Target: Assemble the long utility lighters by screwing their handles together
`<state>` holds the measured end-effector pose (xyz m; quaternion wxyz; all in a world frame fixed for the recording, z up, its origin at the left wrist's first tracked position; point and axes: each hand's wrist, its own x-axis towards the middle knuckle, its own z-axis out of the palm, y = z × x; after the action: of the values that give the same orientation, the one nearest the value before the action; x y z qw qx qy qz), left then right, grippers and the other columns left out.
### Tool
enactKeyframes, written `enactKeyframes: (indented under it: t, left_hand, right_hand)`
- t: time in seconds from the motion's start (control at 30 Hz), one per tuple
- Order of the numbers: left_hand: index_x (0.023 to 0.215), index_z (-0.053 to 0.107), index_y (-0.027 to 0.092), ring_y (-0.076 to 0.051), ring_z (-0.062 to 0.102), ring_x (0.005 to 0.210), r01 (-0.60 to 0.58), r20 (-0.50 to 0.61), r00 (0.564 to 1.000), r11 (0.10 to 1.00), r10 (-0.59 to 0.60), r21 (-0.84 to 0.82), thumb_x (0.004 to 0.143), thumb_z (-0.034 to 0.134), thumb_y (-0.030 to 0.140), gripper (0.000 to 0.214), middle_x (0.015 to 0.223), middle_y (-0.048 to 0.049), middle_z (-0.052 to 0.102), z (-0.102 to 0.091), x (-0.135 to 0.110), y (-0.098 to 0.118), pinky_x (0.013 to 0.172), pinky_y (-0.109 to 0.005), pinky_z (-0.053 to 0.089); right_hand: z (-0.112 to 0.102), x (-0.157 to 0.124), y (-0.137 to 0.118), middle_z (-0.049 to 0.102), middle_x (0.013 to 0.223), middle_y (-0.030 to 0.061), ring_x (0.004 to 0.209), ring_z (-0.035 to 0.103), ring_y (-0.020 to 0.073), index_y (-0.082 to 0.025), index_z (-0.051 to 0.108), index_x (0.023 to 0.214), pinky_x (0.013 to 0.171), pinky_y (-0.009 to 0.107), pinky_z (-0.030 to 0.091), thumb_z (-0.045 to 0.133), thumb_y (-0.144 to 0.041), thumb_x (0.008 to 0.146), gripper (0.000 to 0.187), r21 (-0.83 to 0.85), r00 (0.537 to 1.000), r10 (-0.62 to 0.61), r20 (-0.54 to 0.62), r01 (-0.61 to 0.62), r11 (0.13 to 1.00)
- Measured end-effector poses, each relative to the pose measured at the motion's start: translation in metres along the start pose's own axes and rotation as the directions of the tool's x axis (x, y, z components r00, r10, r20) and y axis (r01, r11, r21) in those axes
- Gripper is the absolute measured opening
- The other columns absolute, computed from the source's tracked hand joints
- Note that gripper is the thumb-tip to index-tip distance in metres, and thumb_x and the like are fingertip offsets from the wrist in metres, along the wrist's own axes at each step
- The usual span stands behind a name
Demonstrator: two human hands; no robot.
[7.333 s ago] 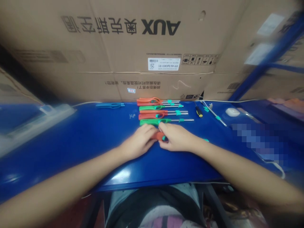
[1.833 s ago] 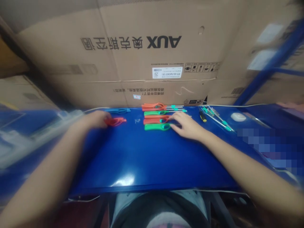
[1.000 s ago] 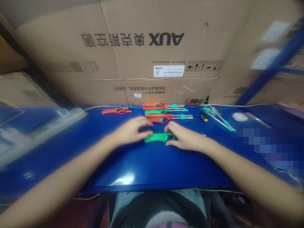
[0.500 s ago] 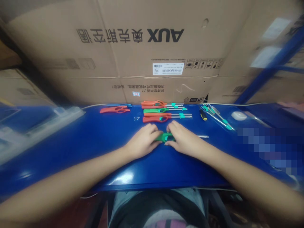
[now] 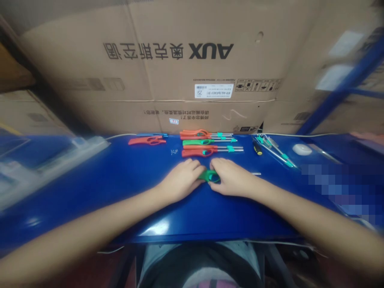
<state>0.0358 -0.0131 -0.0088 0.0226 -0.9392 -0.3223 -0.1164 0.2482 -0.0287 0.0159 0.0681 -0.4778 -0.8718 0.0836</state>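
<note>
Both hands grip one green long-necked lighter [image 5: 207,175] just above the blue table. My left hand [image 5: 184,180] is closed round its handle end, which the fingers mostly hide. My right hand [image 5: 232,178] is closed at the trigger end, thumb below and fingers above. The metal tip of the neck pokes out to the right of my right hand. Beyond the hands lie several assembled lighters in a stack of rows: an orange one [image 5: 195,134], a green one [image 5: 196,142] and a red one [image 5: 196,153], their necks pointing right.
At the back left are a red handle shell [image 5: 147,141] and a blue one [image 5: 144,135]. Back right lie a black-yellow screwdriver [image 5: 257,147], metal necks with green pieces [image 5: 277,150] and a white oval object [image 5: 302,149]. A cardboard wall [image 5: 168,80] closes off the rear.
The view has tilted slightly, so the scene sits a little lower. Both hands keep their hold on the green lighter, with barely any shift.
</note>
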Motion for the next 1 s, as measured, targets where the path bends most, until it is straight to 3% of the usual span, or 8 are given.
enactKeyframes:
  t: [0.17,0.3,0.5,0.63,0.73,0.83,0.93,1.0]
  left_hand:
    - [0.114,0.064,0.016,-0.028,0.061,0.101,0.050,0.065,0.997,0.989,-0.042,-0.142,0.100,0.059,0.028,0.020,0.107,-0.0107,0.065,-0.006,0.001,-0.001,0.087,-0.041,0.053]
    - [0.118,0.061,0.017,-0.026,0.063,0.106,0.055,-0.008,0.998,0.936,-0.061,-0.347,0.101,0.056,0.028,0.020,0.112,-0.0112,0.066,0.000,0.000,-0.011,0.094,-0.040,0.054]
    - [0.122,0.058,0.020,-0.025,0.066,0.107,0.051,-0.103,0.987,0.859,-0.119,-0.510,0.102,0.053,0.035,0.026,0.117,-0.0112,0.067,0.013,-0.001,-0.023,0.095,-0.040,0.055]
    - [0.123,0.059,0.021,-0.025,0.065,0.112,0.064,-0.139,0.971,0.771,-0.195,-0.634,0.100,0.057,0.039,0.029,0.121,-0.0110,0.068,0.016,0.001,-0.026,0.100,-0.041,0.052]
    - [0.123,0.056,0.020,-0.023,0.066,0.108,0.053,-0.152,0.947,0.602,-0.284,-0.796,0.098,0.058,0.041,0.033,0.119,-0.0105,0.068,0.017,0.003,-0.029,0.098,-0.040,0.053]
    - [0.116,0.052,0.021,-0.019,0.065,0.096,0.053,-0.163,0.890,0.454,-0.425,-0.889,0.093,0.061,0.042,0.033,0.106,-0.0059,0.065,0.015,0.004,-0.034,0.090,-0.035,0.053]
    - [0.099,0.048,0.023,-0.015,0.059,0.079,0.091,-0.162,0.852,0.444,-0.498,-0.891,0.081,0.071,0.040,0.034,0.085,0.0024,0.057,0.011,0.002,-0.039,0.078,-0.030,0.051]
    - [0.091,0.048,0.023,-0.013,0.055,0.072,0.154,-0.122,0.871,0.499,-0.476,-0.853,0.075,0.076,0.041,0.037,0.078,0.0049,0.053,0.009,0.000,-0.039,0.072,-0.028,0.048]
  right_hand:
    - [-0.003,0.006,0.009,0.063,0.090,0.0043,0.076,0.056,0.0185,-0.021,0.050,0.090,0.065,0.029,0.040,0.073,-0.029,0.078,0.027,0.199,0.999,0.013,0.035,-0.019,0.980]
    - [0.005,0.015,0.030,0.061,0.089,0.0019,0.080,0.055,0.0180,-0.021,0.051,0.087,0.068,0.028,0.040,0.084,-0.045,0.071,0.044,0.317,0.998,-0.041,-0.056,0.057,0.947]
    - [0.017,0.022,0.053,0.062,0.076,-0.0025,0.067,0.054,0.0128,-0.018,0.061,0.091,0.064,0.026,0.043,0.073,-0.036,0.080,0.024,0.607,0.999,0.047,-0.017,-0.027,0.794]
    - [0.016,0.021,0.057,0.061,0.069,-0.0017,0.063,0.053,0.0126,-0.017,0.066,0.080,0.061,0.026,0.042,0.069,-0.036,0.084,0.020,0.567,0.999,0.019,-0.042,0.008,0.824]
    - [0.015,0.018,0.056,0.061,0.071,-0.0006,0.063,0.053,0.0128,-0.018,0.062,0.079,0.062,0.026,0.042,0.066,-0.032,0.088,0.018,0.513,0.991,-0.024,-0.129,0.087,0.854]
    - [0.014,0.016,0.054,0.062,0.077,0.0014,0.069,0.055,0.0144,-0.019,0.059,0.079,0.066,0.027,0.043,0.062,-0.030,0.092,0.017,0.424,0.977,-0.073,-0.199,0.152,0.893]
    - [0.014,0.015,0.050,0.065,0.087,0.0043,0.078,0.058,0.0168,-0.020,0.058,0.085,0.073,0.029,0.045,0.056,-0.029,0.096,0.015,0.347,0.964,-0.097,-0.249,0.182,0.920]
    - [0.014,0.014,0.048,0.067,0.093,0.0060,0.082,0.061,0.0184,-0.020,0.058,0.092,0.075,0.030,0.045,0.052,-0.029,0.099,0.013,0.292,0.964,-0.096,-0.246,0.169,0.941]
